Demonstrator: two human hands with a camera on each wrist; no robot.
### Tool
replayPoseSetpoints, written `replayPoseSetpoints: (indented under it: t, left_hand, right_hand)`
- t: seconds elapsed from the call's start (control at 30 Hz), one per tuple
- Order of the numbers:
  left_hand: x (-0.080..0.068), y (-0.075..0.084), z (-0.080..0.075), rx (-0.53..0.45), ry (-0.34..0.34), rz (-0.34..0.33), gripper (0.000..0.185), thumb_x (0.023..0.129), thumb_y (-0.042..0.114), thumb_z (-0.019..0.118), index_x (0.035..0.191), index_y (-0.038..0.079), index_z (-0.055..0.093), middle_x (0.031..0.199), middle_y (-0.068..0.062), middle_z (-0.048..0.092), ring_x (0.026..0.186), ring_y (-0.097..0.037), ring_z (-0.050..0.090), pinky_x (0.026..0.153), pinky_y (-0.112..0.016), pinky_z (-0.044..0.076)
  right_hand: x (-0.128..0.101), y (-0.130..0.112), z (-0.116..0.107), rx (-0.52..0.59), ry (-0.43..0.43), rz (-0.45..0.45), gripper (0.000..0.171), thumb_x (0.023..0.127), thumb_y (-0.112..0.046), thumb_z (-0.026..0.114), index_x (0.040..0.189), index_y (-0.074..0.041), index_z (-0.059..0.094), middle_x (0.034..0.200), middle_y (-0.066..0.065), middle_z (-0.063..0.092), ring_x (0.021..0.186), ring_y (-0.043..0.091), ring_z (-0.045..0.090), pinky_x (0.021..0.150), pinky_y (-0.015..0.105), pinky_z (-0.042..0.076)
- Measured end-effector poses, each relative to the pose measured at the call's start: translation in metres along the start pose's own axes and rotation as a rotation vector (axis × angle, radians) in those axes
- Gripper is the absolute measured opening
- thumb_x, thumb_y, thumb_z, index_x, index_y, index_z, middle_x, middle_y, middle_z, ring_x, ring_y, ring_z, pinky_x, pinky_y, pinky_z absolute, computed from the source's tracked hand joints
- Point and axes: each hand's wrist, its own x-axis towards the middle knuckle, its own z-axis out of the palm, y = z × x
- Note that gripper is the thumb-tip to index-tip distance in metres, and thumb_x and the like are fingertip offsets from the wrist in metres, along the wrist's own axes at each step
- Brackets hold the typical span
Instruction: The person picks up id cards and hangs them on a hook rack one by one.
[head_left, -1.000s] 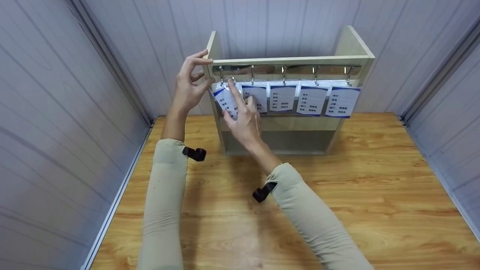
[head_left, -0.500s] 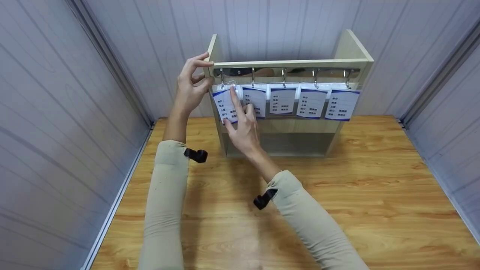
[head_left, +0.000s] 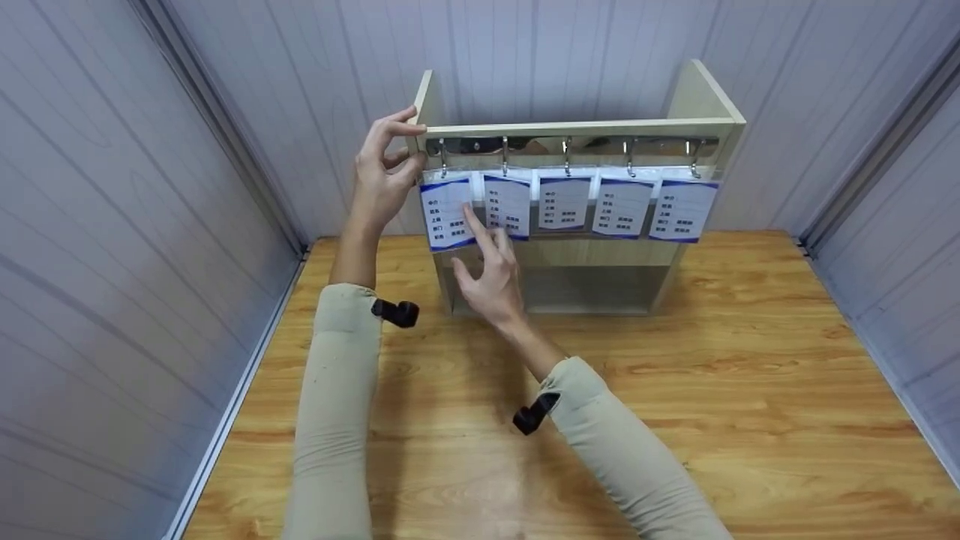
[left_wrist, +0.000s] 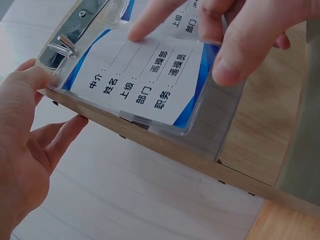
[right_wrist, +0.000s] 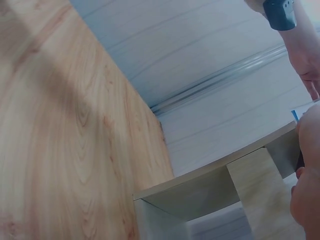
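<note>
A badge in a clear plastic sleeve [head_left: 448,216], white with blue corners and printed text, hangs at the left end of a row. Its top is at the leftmost hook [left_wrist: 65,46] of a shiny metal rail [head_left: 536,145]. My left hand [head_left: 384,161] grips the upper left corner of a wooden shelf unit [head_left: 585,122], thumb in front and fingers around the side panel. The extended index finger of my right hand [head_left: 491,274] touches the badge's right edge; its thumb stands apart, holding nothing. In the right wrist view, the right hand [right_wrist: 307,175] shows only partly.
Several similar badges [head_left: 565,204] hang to the right on the other hooks. Below them the shelf unit has an open compartment [head_left: 592,285]. It stands on a wood-grain surface [head_left: 450,450], with pale panel walls [head_left: 570,45] behind and at both sides.
The leftmost badge has swung from tilted to nearly straight. My right hand has slid down from its top to its right edge. My left hand keeps its grip on the shelf corner.
</note>
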Motion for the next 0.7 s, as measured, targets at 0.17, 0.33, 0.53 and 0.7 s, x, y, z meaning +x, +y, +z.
replayPoseSetpoints:
  t: [0.17,0.33,0.53,0.7]
  left_hand:
    - [0.000,0.001,0.001,-0.005,0.015,-0.006,0.031,0.100,-0.007,0.063,0.129,-0.003,0.073,0.165,-0.015,0.061,0.156,-0.032,0.058,0.123,-0.048,0.059]
    - [-0.002,0.003,0.001,0.002,0.021,-0.011,0.030,0.101,-0.006,0.063,0.129,-0.004,0.073,0.164,-0.016,0.062,0.155,-0.031,0.059,0.124,-0.049,0.059]
    - [-0.004,0.000,0.001,0.032,0.004,0.004,0.032,0.103,-0.003,0.064,0.134,-0.001,0.071,0.169,-0.013,0.058,0.160,-0.032,0.055,0.125,-0.051,0.058]
    - [-0.007,-0.003,-0.001,0.055,-0.030,0.013,0.037,0.104,0.005,0.072,0.140,0.003,0.069,0.176,-0.011,0.053,0.162,-0.030,0.052,0.129,-0.058,0.054]
  right_hand:
    - [-0.006,0.004,-0.001,0.041,-0.024,0.008,0.080,0.095,-0.005,0.080,0.170,-0.012,0.050,0.124,0.028,0.060,0.111,0.048,0.061,0.100,0.065,0.063]
    - [-0.008,0.003,-0.005,0.053,-0.049,-0.005,0.081,0.095,-0.007,0.081,0.169,-0.010,0.050,0.127,0.029,0.060,0.113,0.050,0.062,0.103,0.066,0.062]
    - [-0.009,0.003,-0.014,0.053,-0.062,-0.022,0.081,0.093,-0.008,0.082,0.168,-0.010,0.052,0.131,0.030,0.061,0.117,0.051,0.062,0.109,0.068,0.060]
    - [-0.011,0.003,-0.026,0.051,-0.102,-0.013,0.081,0.094,-0.012,0.082,0.169,-0.013,0.052,0.139,0.027,0.061,0.124,0.051,0.064,0.115,0.068,0.058]
